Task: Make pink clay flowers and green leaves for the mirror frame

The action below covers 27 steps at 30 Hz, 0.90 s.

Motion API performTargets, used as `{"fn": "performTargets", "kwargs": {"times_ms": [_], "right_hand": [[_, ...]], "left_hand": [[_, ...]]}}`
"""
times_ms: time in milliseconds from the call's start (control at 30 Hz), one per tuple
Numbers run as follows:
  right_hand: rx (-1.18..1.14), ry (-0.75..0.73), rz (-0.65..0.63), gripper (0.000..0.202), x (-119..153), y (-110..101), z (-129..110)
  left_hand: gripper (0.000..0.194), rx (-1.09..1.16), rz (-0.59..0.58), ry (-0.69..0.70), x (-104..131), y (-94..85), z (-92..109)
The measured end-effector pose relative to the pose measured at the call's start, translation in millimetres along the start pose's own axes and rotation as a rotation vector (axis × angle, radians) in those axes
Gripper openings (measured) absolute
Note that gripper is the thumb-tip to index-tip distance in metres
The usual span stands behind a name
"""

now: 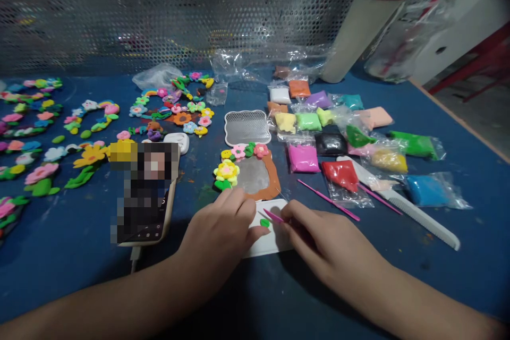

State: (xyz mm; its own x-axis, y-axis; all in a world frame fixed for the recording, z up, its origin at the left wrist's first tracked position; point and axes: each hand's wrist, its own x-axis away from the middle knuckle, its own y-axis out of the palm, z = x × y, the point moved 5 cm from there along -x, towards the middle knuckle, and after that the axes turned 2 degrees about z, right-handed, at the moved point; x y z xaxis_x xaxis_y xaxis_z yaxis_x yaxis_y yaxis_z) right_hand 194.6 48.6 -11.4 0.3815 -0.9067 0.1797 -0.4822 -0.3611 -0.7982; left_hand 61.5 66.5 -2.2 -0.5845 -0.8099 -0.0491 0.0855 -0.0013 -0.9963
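Note:
My right hand (pixel 319 234) pinches a pink clay modelling tool (pixel 272 216), its pointed end aimed left over a white board (pixel 274 244). Close to that tip, a small green clay leaf (pixel 265 222) lies on the board. My left hand (pixel 223 228) rests at the board's left side, thumb stretched beside the leaf and apart from the curled fingers; the fingertips are partly hidden. Just beyond both hands lies a mirror with a brown clay frame (pixel 272 172). Yellow and pink clay flowers and green leaves cover its left and upper edges.
Behind lies a second mirror (pixel 247 127) with a white rim. Bagged coloured clay (pixel 303 158), another pink tool (pixel 329 200) and a white comb (pixel 424 218) are on the right. A charging phone (pixel 169 212), earbud case (pixel 177 142) and clay-decorated pieces (pixel 91 117) occupy the left. A bottle (pixel 358 26) stands behind.

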Motion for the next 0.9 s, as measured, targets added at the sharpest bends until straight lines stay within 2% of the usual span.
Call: {"fn": "performTargets", "kwargs": {"times_ms": [100,233,667,900], "right_hand": [[-0.096,0.031,0.024,0.013,0.5,4.1,-0.9],[-0.198,0.055,0.023,0.019,-2.2,10.6,-4.2],[-0.167,0.069,0.033,0.02,-4.7,16.1,-4.4],[-0.283,0.098,0.049,0.018,-2.4,13.3,-3.3]], "left_hand": [[0.025,-0.045,0.029,0.032,1.7,0.7,1.3],[0.026,-0.051,0.047,0.053,3.4,2.9,1.3],[0.023,0.004,-0.006,0.013,-0.9,1.5,-0.4],[0.026,-0.024,0.008,0.016,-0.2,0.7,-0.3]]}}
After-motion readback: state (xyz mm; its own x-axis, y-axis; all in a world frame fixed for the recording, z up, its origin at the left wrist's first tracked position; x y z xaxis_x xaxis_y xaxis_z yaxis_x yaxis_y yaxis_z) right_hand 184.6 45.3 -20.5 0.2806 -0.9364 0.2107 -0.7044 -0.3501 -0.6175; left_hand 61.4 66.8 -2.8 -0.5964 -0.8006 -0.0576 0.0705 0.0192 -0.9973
